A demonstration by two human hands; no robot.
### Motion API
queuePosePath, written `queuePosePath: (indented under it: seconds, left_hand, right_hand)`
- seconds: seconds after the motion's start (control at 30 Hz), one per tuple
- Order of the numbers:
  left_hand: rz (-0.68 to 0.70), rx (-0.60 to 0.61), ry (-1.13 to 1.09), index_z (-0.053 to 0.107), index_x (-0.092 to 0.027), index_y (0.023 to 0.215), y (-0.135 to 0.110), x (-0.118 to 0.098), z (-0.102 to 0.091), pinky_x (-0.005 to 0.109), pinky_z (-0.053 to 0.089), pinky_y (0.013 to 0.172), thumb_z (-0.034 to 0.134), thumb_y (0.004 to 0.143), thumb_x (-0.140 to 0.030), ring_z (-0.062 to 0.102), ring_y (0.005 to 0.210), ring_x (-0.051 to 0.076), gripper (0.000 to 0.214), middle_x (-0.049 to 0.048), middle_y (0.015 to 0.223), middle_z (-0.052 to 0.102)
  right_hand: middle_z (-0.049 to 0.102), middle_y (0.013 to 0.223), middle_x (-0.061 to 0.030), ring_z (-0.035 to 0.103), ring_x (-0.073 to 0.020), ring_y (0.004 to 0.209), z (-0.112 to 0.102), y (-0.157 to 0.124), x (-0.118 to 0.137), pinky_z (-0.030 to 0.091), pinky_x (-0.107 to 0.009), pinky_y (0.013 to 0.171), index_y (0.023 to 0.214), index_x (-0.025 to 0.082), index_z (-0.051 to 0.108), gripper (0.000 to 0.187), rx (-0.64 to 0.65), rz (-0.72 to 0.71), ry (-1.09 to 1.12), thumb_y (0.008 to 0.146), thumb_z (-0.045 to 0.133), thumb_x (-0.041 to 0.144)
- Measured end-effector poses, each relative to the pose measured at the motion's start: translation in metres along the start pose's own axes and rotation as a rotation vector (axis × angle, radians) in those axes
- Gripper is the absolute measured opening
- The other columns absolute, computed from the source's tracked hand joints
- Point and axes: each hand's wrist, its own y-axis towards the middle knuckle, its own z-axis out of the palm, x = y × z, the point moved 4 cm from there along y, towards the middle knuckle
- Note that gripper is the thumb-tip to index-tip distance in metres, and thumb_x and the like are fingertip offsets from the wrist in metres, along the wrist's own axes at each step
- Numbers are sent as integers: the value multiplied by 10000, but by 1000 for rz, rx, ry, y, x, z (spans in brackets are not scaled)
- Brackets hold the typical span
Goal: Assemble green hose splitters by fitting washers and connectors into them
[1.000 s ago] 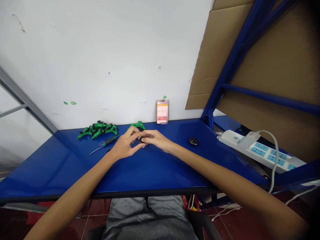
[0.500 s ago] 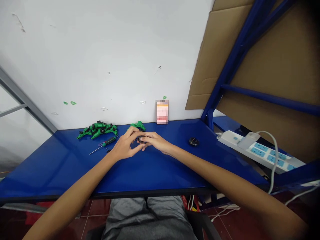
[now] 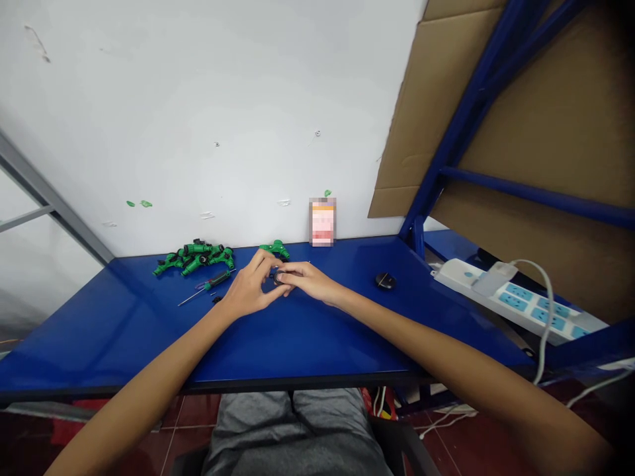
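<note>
Small assembly workshop, not a home. Blue enamelled steel workbench surface [image 3: 99, 330] with a pile of green plastic fittings [image 3: 193, 259] and a small screwdriver [image 3: 215, 280]. Power strip [image 3: 516, 307] on a lower blue steel rack [image 3: 476, 112], cardboard sheet [image 3: 411, 132] behind, bare scuffed wall [image 3: 198, 99], red tile floor [image 3: 476, 449].

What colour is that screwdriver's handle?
The screwdriver handle is green and black, shown best in the head view.

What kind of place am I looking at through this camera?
It looks like a small assembly workshop: a blue metal workbench holds a pile of green plastic hose connectors beside a green-handled screwdriver, and a power strip sits off to the right.
</note>
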Motion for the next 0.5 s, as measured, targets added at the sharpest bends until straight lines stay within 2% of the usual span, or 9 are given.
queuePosePath:
  seconds: [0.07,0.13,0.3,0.4,0.5]
  left_hand:
    - [37,78,-42,611,-255,1396,1,-1,-2,309,577,743,678,1049,-277,634,876,168,354,87,1205,638]
    - [81,87,-61,626,-271,1421,1,1,-3,303,580,750,633,1074,-244,648,910,172,348,93,1227,653]
    - [38,-18,-22,649,-235,1224,0,11,0,262,544,666,715,1047,-312,595,774,135,204,46,1064,643]
    - [-11,-72,-8,606,-224,1110,0,17,-1,251,526,641,762,1015,-350,573,729,124,222,16,993,623]
    - [-45,-67,-8,595,-226,1102,0,21,-2,251,526,642,760,1014,-368,580,732,125,235,11,983,618]
  right_hand:
    - [730,885,-30,700,-161,772,-5,0,1,618,-319,750,1035,167,800,338,-9,-14,-49,940,783,491]
    - [736,855,-31,706,-163,760,-9,1,0,603,-314,746,1042,163,793,345,-8,-22,-92,949,775,495]
    - [752,866,-33,729,-167,768,-12,3,-5,600,-311,760,1015,173,762,395,-7,-24,-41,933,788,559]
    - [774,860,-41,738,-172,776,-14,3,-6,585,-304,753,1021,176,765,421,-33,-17,-14,923,796,583]
    - [787,868,-48,729,-165,753,-16,2,-7,560,-293,724,1053,172,779,437,-66,-3,-16,891,833,574]
